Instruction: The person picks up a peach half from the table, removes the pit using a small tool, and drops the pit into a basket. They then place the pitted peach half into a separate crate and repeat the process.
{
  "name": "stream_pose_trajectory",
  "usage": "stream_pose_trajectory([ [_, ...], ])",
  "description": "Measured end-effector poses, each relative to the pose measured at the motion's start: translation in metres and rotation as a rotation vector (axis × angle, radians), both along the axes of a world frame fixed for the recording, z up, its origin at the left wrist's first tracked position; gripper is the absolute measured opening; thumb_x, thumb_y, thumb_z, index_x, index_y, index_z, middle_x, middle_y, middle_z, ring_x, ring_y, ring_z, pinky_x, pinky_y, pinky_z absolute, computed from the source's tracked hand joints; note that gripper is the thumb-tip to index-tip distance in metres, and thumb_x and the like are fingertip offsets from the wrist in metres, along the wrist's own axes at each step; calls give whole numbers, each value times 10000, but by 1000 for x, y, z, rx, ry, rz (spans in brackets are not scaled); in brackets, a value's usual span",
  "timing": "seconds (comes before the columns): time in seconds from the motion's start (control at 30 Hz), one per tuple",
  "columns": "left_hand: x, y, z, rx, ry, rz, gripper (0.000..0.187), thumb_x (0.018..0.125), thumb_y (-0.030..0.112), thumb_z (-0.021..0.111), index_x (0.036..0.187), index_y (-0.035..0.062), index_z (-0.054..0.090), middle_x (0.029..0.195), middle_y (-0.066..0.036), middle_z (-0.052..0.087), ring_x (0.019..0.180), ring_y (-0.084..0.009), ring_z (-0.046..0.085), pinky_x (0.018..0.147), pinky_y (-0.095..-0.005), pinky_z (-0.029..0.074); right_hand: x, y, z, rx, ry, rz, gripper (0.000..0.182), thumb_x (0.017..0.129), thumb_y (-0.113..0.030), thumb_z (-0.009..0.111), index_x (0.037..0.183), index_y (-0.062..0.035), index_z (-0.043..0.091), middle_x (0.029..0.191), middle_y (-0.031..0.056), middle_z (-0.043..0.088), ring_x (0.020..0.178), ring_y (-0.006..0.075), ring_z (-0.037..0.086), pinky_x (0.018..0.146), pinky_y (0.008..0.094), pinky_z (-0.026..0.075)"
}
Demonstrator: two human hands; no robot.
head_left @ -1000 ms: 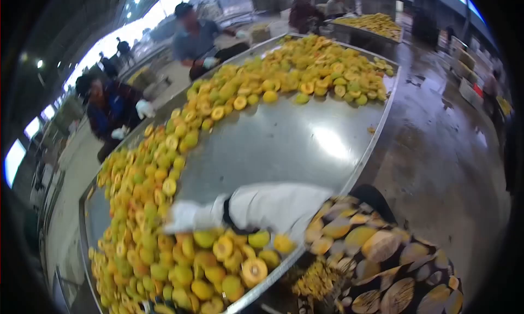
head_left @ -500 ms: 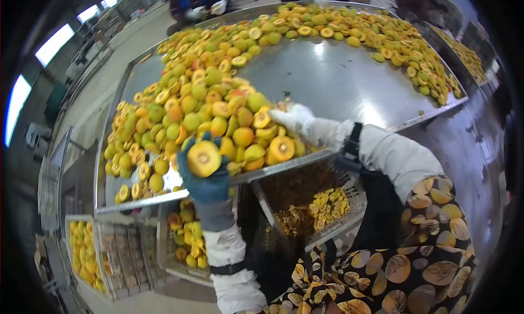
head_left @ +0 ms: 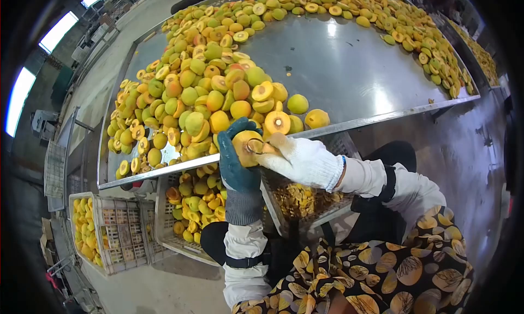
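My left hand (head_left: 238, 169), in a dark teal glove, is closed around a yellow peach half (head_left: 244, 154) held cut face up above the table's near edge. My right hand (head_left: 305, 162), in a white knit glove, grips a small pitting tool with a curved metal loop (head_left: 254, 145). The loop rests at the centre of the peach half's cut face; most of the handle is hidden by the fingers. Just beyond both hands, halved peaches (head_left: 277, 122) and other yellow-green peaches (head_left: 214, 100) lie heaped on the metal table (head_left: 327, 68).
Below the table edge stand a crate (head_left: 164, 226) of peach halves (head_left: 199, 207) and another crate (head_left: 333, 213) with yellow-brown scraps (head_left: 297, 198). A further filled crate (head_left: 123, 232) is at lower left. The table's raised metal rim (head_left: 349, 126) runs close to my hands.
My right hand has come back from the pile to the peach half, now with the looped tool against it. My left hand has moved right and slightly up. The view has shifted downward.
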State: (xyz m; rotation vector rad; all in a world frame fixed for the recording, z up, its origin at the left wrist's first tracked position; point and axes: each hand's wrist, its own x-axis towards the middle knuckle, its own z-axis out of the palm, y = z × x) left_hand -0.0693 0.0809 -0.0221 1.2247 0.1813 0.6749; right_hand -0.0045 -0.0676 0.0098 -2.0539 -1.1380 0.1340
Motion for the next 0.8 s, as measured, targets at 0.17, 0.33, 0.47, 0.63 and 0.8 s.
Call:
stream_pose_trajectory([
  [0.17, 11, -23, -1, 724, 243, 234, 608, 1079, 520, 249, 1272, -5, 488, 1176, -169, 643, 1032, -247, 647, 963, -367, 516, 13, -21, -7, -8, 32, 23, 476, 990, -491, 505, 997, -22, 589, 762, 212, 660, 694, 400, 669, 593, 474, 527],
  [0.33, 23, -33, -9, 206, 37, 41, 380, 1038, 305, 532, 1252, -8, 508, 1184, -180, 637, 991, -258, 655, 923, -364, 524, 25, -40, 2, -9, 115, 10, 510, 1008, -495, 467, 968, -4, 599, 784, 228, 667, 714, 406, 673, 600, 474, 530],
  [0.47, 29, -63, 2, 774, 86, 295, 393, 1007, 269, 591, 1261, -20, 512, 1189, -185, 611, 993, -278, 649, 917, -368, 520, 24, -50, 3, 8, 153, -31, 522, 1014, -501, 454, 955, -2, 595, 761, 228, 663, 709, 412, 672, 604, 478, 532],
  [0.63, 33, -81, -8, 700, 138, 422, 352, 973, 243, 641, 1211, 3, 543, 1113, -151, 631, 999, -288, 652, 880, -387, 518, 18, -57, -2, 10, 205, -61, 541, 1018, -522, 432, 944, -12, 595, 738, 234, 653, 726, 416, 675, 613, 481, 531],
  [0.8, 34, -85, -11, 478, 111, 340, 375, 998, 308, 594, 1212, 4, 541, 1125, -137, 633, 994, -256, 651, 876, -374, 523, 20, -60, 3, -3, 216, -61, 577, 1020, -552, 404, 957, -14, 602, 761, 241, 659, 753, 416, 677, 633, 476, 534],
])
